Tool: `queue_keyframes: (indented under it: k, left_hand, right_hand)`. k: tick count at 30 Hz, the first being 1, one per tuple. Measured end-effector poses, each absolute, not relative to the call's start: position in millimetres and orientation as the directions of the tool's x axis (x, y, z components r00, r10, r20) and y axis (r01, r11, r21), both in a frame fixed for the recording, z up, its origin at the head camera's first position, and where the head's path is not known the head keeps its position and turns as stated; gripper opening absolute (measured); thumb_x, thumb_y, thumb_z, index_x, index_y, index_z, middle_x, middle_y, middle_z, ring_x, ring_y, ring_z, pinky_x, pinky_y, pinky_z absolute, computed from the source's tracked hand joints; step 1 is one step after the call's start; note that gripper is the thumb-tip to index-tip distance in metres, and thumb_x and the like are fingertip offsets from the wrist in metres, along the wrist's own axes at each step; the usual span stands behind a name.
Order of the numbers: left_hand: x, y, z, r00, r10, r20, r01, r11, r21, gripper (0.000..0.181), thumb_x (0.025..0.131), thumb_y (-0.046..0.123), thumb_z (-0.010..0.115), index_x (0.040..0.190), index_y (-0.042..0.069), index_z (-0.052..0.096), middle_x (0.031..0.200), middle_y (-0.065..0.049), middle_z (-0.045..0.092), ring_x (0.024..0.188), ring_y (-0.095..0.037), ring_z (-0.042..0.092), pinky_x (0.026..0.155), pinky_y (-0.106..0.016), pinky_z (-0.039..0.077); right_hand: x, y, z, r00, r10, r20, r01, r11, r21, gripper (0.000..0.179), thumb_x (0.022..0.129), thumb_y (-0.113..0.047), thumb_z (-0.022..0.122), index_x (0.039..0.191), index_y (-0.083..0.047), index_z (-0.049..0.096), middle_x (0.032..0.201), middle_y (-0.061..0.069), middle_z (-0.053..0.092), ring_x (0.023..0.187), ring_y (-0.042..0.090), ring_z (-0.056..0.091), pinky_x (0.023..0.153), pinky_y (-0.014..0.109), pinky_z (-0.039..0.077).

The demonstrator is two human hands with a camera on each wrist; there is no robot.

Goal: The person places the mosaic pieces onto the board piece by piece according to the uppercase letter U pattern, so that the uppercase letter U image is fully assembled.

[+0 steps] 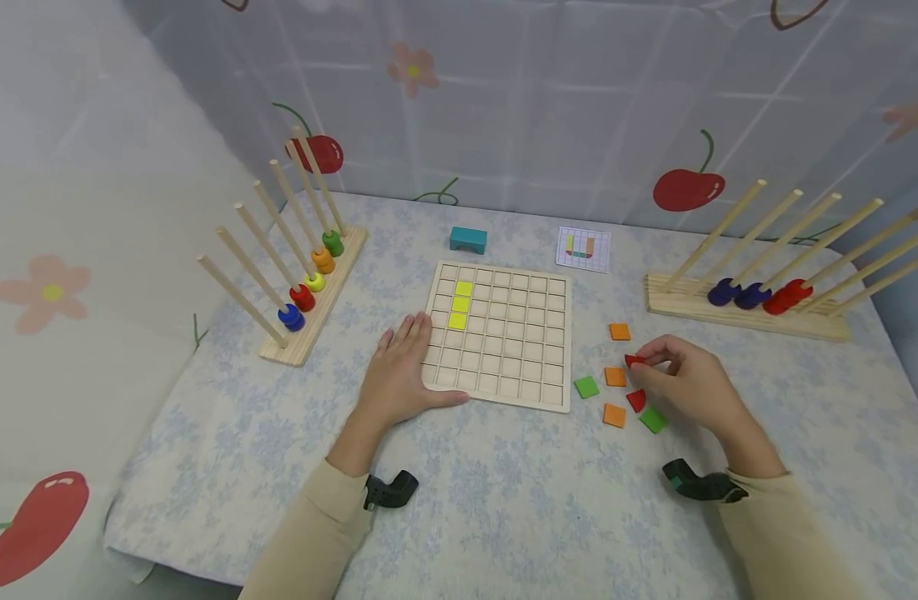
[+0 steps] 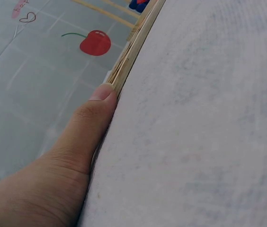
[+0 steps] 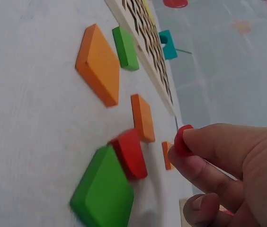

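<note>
A square wooden grid board (image 1: 509, 342) lies on the cloth, with three yellow square tiles (image 1: 460, 304) stacked in one column near its upper left. My left hand (image 1: 395, 377) rests at the lower left corner, fingers along the left side and thumb along the near edge; the left wrist view shows that thumb (image 2: 84, 125) against the wood. Right of the board, my right hand (image 1: 687, 385) pinches a small red tile (image 3: 183, 141) between thumb and fingertips. Below it lie another red tile (image 3: 130, 153) with a curved side, green tiles (image 1: 587, 387) and orange tiles (image 1: 615, 377).
A peg rack (image 1: 323, 304) with coloured beads stands to the left. Another peg rack (image 1: 744, 321), holding dark blue and red beads, is at the right. Behind the board are a teal block (image 1: 469, 240) and a small pattern card (image 1: 583, 249). A patterned curtain (image 1: 534, 108) hangs behind.
</note>
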State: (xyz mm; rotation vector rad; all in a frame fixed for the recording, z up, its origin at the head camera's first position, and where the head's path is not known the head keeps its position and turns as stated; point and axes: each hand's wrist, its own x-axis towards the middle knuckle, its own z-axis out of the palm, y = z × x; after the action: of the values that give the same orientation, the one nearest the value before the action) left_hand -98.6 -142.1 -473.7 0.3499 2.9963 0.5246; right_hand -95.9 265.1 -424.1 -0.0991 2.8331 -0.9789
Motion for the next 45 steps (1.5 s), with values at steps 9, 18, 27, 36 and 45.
queue_keyframes:
  k: [9,18,27,36,45]
  left_hand:
    - [-99,-143,-476,-0.971,0.237,-0.041,0.210,0.917,0.339,0.137,0.063,0.091,0.059,0.160,0.009,0.007,0.168,-0.004,0.008,0.157,-0.019,0.003,0.127,-0.046,0.006]
    - [-101,-142,-477,-0.969,0.244,-0.040,0.217,0.917,0.334,0.137,0.063,0.089,0.062,0.160,0.009,0.007,0.168,-0.005,0.009,0.157,-0.020,0.003,0.127,-0.046,0.006]
    - [-101,-144,-476,-0.966,0.256,-0.045,0.225,0.912,0.343,0.137,0.063,0.087,0.064,0.160,0.009,0.008,0.168,-0.005,0.009,0.157,-0.020,0.003,0.127,-0.047,0.007]
    - [-100,-145,-476,-0.966,0.254,-0.049,0.222,0.911,0.348,0.135,0.064,0.089,0.061,0.160,0.009,0.009,0.168,-0.005,0.010,0.157,-0.019,0.004,0.127,-0.047,0.007]
    - [-100,-145,-475,-0.965,0.259,-0.044,0.228,0.908,0.352,0.135,0.065,0.089,0.061,0.160,0.009,0.009,0.168,-0.005,0.010,0.157,-0.019,0.004,0.127,-0.047,0.007]
  right_hand:
    - [-116,218,-419,-0.975,-0.193,-0.113,-0.055,0.698,-0.714,0.022,0.094,-0.031,0.069,0.108,-0.014,0.066,0.100,0.010,0.068,0.062,0.021,0.051,0.046,0.028,0.046]
    - [-136,164,-422,-0.950,-0.280,-0.139,-0.067,0.618,-0.783,0.015,0.092,-0.025,0.072,0.101,-0.015,0.066,0.105,0.005,0.070,0.068,0.022,0.052,0.055,0.027,0.045]
    - [-145,106,-425,-0.937,-0.320,-0.139,-0.077,0.579,-0.811,0.014,0.090,-0.024,0.074,0.097,-0.016,0.066,0.096,0.002,0.070,0.085,0.020,0.062,0.068,0.030,0.049]
    - [-149,62,-431,-0.928,-0.355,-0.113,-0.125,0.582,-0.803,0.014,0.088,-0.025,0.076,0.094,-0.016,0.068,0.089,-0.001,0.071,0.083,0.015,0.064,0.071,0.030,0.050]
    - [-150,44,-437,-0.933,-0.344,-0.104,-0.144,0.623,-0.769,0.011,0.090,-0.025,0.075,0.094,-0.018,0.067,0.089,-0.003,0.070,0.078,0.013,0.063,0.066,0.027,0.050]
